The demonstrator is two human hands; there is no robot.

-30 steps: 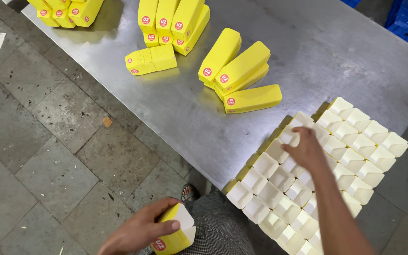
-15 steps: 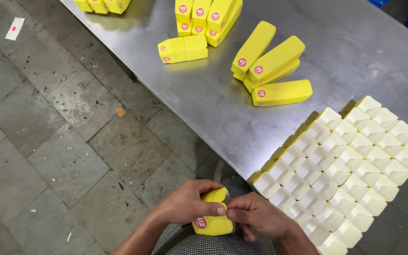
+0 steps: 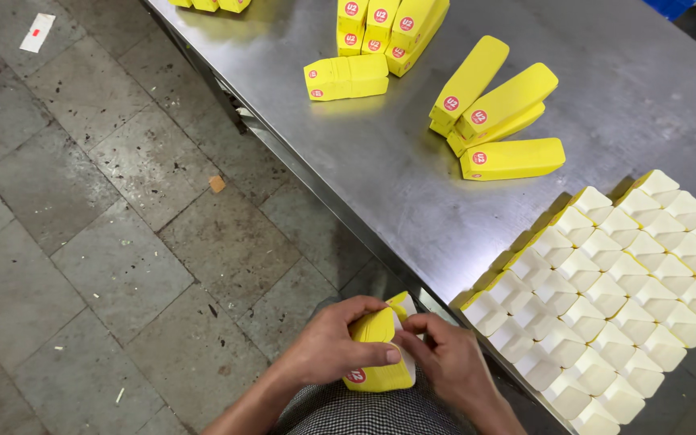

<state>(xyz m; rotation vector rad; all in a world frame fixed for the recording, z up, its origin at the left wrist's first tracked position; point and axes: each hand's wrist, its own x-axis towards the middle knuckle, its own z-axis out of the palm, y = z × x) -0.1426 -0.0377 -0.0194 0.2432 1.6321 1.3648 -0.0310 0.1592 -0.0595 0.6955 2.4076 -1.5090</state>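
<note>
Low in the view, over my lap, my left hand (image 3: pixel 333 348) wraps around a stack of flat yellow cartons (image 3: pixel 379 354) with a red round mark. My right hand (image 3: pixel 445 358) touches the stack's right side, fingers pinching at a carton's open white flap. Both hands sit just in front of the steel table's edge (image 3: pixel 340 197). On the table to the right stands a block of several upright yellow cartons with open white tops (image 3: pixel 614 290), packed in rows.
Further back on the steel table lie bundles of flat yellow cartons (image 3: pixel 501 121), another bundle (image 3: pixel 348 78) and more at the far edge (image 3: pixel 384 24). Left of the table is a grey tiled floor (image 3: pixel 82 225) with small scraps of paper.
My right hand left the block of upright cartons and came down to the stack in my left hand. Both hands now hold it over my lap.
</note>
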